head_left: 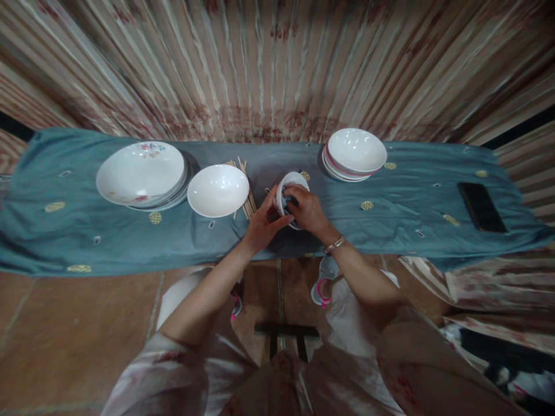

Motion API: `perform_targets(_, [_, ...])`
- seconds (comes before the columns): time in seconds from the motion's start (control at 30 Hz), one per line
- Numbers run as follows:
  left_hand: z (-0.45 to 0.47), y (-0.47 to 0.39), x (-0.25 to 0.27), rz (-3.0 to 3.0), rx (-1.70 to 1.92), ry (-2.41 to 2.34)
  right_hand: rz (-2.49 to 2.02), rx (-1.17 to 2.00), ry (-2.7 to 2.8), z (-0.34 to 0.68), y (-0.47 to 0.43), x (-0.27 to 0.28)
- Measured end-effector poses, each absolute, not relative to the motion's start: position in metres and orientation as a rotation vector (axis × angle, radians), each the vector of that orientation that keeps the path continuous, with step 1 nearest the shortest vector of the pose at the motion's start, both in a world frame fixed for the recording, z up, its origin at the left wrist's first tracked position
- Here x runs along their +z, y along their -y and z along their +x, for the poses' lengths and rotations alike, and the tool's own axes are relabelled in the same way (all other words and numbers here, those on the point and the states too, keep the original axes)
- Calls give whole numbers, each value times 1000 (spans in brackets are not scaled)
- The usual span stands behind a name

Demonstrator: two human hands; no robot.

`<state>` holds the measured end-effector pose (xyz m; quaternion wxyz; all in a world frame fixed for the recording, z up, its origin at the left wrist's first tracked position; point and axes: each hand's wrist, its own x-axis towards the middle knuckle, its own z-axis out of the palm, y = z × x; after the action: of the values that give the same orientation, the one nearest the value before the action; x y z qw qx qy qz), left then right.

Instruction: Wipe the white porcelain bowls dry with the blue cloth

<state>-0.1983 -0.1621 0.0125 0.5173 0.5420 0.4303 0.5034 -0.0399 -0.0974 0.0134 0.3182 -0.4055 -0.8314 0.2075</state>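
Head view: the left hand [263, 222] and right hand [307, 209] are both closed around one small cup [289, 193], tilted with its mouth up and left, at mid-tabletop [130, 242] directly ahead. One white bowl [218, 190] lies just left over a bundle of chopsticks [248, 196]. Two stacks flank these: plates [141, 173] far left, bowls [356, 152] right; one phone [481, 206] far right.

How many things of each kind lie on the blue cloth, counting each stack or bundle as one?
Plate stacks: 1
Single bowls: 1
Bowl stacks: 1
Small cups: 1, held by left hand and right hand
Chopstick bundles: 1
Phones: 1
Total: 6
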Motion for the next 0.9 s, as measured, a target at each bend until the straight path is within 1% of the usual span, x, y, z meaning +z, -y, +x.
perform_targets(0.4, [-199,162,13,1262,1178,-1045,-1154,332,2321,-33,101,9])
perform_targets(0.5, [-199,162,14,1263,1178,-1038,-1190,322,2378,-29,104,11])
perform_targets(0.7, [-198,162,15,1268,1165,-1050,-1226,392,2438,-21,108,15])
perform_targets(0.9, [-198,161,13,1265,1166,-1032,-1231,645,2493,-15,110,26])
